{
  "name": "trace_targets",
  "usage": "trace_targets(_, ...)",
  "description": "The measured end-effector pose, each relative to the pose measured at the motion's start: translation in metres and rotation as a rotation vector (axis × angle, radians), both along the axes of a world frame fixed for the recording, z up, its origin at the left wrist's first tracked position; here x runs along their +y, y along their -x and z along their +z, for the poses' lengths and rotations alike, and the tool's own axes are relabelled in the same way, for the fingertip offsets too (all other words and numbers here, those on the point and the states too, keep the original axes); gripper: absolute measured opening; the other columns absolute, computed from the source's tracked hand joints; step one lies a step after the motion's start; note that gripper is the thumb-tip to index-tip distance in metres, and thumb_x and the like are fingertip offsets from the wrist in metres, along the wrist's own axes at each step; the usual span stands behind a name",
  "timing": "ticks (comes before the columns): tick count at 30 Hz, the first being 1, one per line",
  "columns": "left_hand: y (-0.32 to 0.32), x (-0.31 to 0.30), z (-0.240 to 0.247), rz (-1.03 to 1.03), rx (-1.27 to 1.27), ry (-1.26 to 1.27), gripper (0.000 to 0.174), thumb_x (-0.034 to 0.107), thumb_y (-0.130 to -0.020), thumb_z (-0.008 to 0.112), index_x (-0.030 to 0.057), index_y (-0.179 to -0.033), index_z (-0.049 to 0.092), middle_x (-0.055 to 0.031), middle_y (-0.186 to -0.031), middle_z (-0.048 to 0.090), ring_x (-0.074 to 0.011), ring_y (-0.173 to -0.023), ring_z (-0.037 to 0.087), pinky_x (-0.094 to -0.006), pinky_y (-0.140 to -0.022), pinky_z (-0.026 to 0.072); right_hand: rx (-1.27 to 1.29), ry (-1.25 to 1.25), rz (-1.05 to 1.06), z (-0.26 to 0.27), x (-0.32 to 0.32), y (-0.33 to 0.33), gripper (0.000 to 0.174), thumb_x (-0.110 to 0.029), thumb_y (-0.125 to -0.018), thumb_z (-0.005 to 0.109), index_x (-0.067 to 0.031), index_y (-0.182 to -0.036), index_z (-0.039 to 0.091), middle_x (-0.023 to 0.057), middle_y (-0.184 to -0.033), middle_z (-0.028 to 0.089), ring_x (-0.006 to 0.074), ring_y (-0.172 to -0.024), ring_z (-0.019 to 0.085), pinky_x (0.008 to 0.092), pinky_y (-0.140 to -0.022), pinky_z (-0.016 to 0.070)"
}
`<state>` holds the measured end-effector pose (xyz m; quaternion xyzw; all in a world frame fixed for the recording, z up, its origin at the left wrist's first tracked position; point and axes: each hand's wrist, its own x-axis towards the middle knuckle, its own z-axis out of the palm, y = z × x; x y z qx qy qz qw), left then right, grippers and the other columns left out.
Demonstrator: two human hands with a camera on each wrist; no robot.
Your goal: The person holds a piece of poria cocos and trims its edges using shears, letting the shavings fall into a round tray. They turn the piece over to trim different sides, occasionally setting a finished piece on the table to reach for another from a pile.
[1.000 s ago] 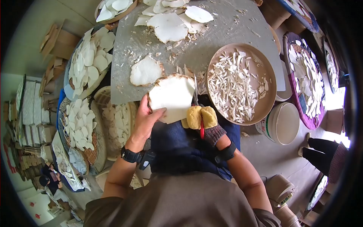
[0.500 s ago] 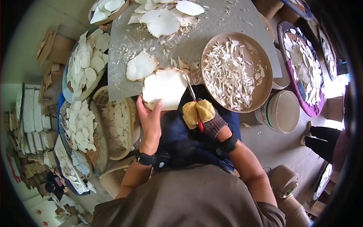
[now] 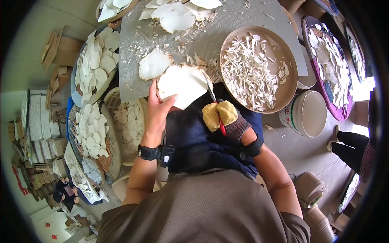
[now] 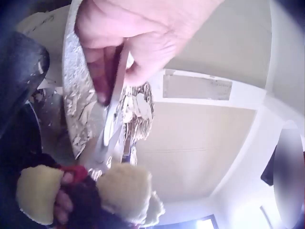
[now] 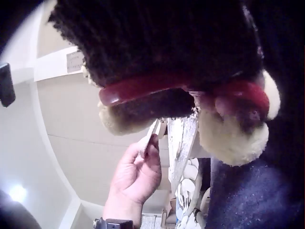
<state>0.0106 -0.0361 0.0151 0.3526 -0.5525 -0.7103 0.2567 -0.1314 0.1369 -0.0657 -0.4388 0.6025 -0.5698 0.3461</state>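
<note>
In the head view my left hand (image 3: 159,111) pinches a flat white slice (image 3: 182,83) with a browned, ragged rim, thumb on top and fingers beneath. The left wrist view shows this slice edge-on (image 4: 119,78) in the grip. My right hand (image 3: 237,126), in a dark knit glove, holds red-handled scissors (image 3: 211,94), blades at the slice's right edge. Thick yellow pads (image 3: 210,117) cover the gloved fingers. The red handles (image 5: 133,91) show up close in the right wrist view. Beside the held slice, another white slice (image 3: 155,64) lies on the grey table (image 3: 131,38).
A round tray (image 3: 285,95) of white trimmings stands at the table's right. More slices (image 3: 174,18) lie at the far side. Baskets of pieces (image 3: 91,129) line my left; a white bucket (image 3: 310,115) is at my right. Another person's legs (image 3: 346,152) show further right.
The view has shifted, moving the table upward in frame. The held slice has turned slightly in my left hand. The scissors stay by its right edge, with their angle slightly changed.
</note>
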Motion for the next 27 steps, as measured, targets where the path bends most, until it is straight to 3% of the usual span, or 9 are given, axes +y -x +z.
trace_targets(2, 0.002, 0.008, -0.020, 0.184, 0.045, 0.080, 0.062, 0.000, -0.084, 0.056, 0.0059, -0.136, 0.024, -0.0139, -0.111, 0.055, -0.0200, -0.093, 0.061, -0.0309, -0.067, 0.0565, 0.608, 0.094, 0.023, 0.014, 0.002, 0.004, 0.019, -0.016, -0.072, 0.062, -0.0064, -0.089, 0.061, 0.0128, -0.085, 0.062, 0.0315, -0.080, 0.060, 0.0391, -0.069, 0.0494)
trace_targets(5, 0.015, 0.030, -0.018, 0.325, 0.074, 0.040, 0.065, 0.002, -0.086, 0.055, 0.0068, -0.138, 0.018, -0.0157, -0.109, 0.056, -0.0222, -0.087, 0.063, -0.0312, -0.066, 0.0559, 0.142, -0.060, 0.050, 0.016, 0.003, -0.005, 0.021, -0.017, -0.071, 0.063, -0.0069, -0.089, 0.061, 0.0126, -0.085, 0.062, 0.0314, -0.080, 0.060, 0.0392, -0.069, 0.0494)
trace_targets(6, 0.017, 0.037, -0.011, 0.246, 0.050, 0.011, 0.068, 0.003, -0.086, 0.054, 0.0077, -0.139, 0.011, -0.0180, -0.108, 0.056, -0.0243, -0.079, 0.065, -0.0310, -0.064, 0.0561, 0.059, -0.077, 0.049, 0.017, 0.003, -0.007, 0.021, -0.017, -0.070, 0.063, -0.0068, -0.089, 0.061, 0.0125, -0.085, 0.062, 0.0315, -0.080, 0.060, 0.0393, -0.069, 0.0494)
trace_targets(9, 0.020, 0.035, -0.011, 0.200, 0.045, 0.023, 0.071, 0.002, -0.086, 0.054, 0.0090, -0.139, 0.007, -0.0193, -0.107, 0.055, -0.0252, -0.073, 0.066, -0.0302, -0.061, 0.0561, -0.106, -0.103, 0.044, 0.012, 0.004, -0.011, 0.022, -0.017, -0.069, 0.064, -0.0067, -0.088, 0.061, 0.0121, -0.085, 0.063, 0.0318, -0.079, 0.060, 0.0397, -0.068, 0.0493)
trace_targets(10, 0.020, 0.032, -0.011, 0.179, 0.042, 0.028, 0.071, 0.001, -0.086, 0.053, 0.0086, -0.139, 0.005, -0.0200, -0.107, 0.055, -0.0251, -0.073, 0.065, -0.0302, -0.060, 0.0562, -0.106, -0.095, 0.036, 0.000, 0.004, -0.014, 0.022, -0.017, -0.069, 0.064, -0.0066, -0.088, 0.061, 0.0121, -0.085, 0.063, 0.0319, -0.079, 0.060, 0.0399, -0.068, 0.0492)
trace_targets(12, 0.018, 0.027, -0.010, 0.136, 0.037, 0.041, 0.072, -0.001, -0.086, 0.051, 0.0079, -0.138, 0.003, -0.0214, -0.106, 0.054, -0.0250, -0.072, 0.065, -0.0303, -0.059, 0.0563, 0.126, -0.027, 0.023, 0.008, 0.000, -0.011, 0.022, -0.017, -0.069, 0.064, -0.0063, -0.088, 0.061, 0.0121, -0.085, 0.062, 0.0323, -0.078, 0.060, 0.0403, -0.067, 0.0487)
trace_targets(14, 0.019, 0.028, -0.008, 0.088, 0.021, 0.060, 0.072, -0.001, -0.086, 0.052, 0.0078, -0.138, 0.003, -0.0216, -0.106, 0.054, -0.0249, -0.072, 0.065, -0.0298, -0.058, 0.0562, 0.586, 0.095, 0.011, 0.021, -0.003, -0.002, 0.021, -0.016, -0.070, 0.063, -0.0060, -0.088, 0.061, 0.0123, -0.084, 0.062, 0.0327, -0.077, 0.059, 0.0406, -0.067, 0.0482)
trace_targets(17, 0.016, 0.025, -0.010, 0.042, 0.004, 0.064, 0.073, -0.001, -0.085, 0.052, 0.0079, -0.139, 0.003, -0.0211, -0.108, 0.054, -0.0247, -0.072, 0.066, -0.0291, -0.057, 0.0561, 0.546, 0.148, -0.056, 0.007, -0.006, -0.005, 0.021, -0.016, -0.070, 0.063, -0.0057, -0.087, 0.061, 0.0120, -0.083, 0.062, 0.0330, -0.076, 0.058, 0.0407, -0.068, 0.0473)
trace_targets(27, 0.004, 0.002, -0.005, -0.113, -0.068, -0.021, 0.075, 0.002, -0.083, 0.055, 0.0114, -0.141, 0.008, -0.0185, -0.117, 0.051, -0.0246, -0.078, 0.065, -0.0293, -0.059, 0.0564, 0.452, 0.059, 0.015, -0.007, -0.009, -0.004, 0.021, -0.014, -0.068, 0.064, -0.0054, -0.086, 0.059, 0.0129, -0.081, 0.060, 0.0327, -0.077, 0.058, 0.0407, -0.067, 0.0464)
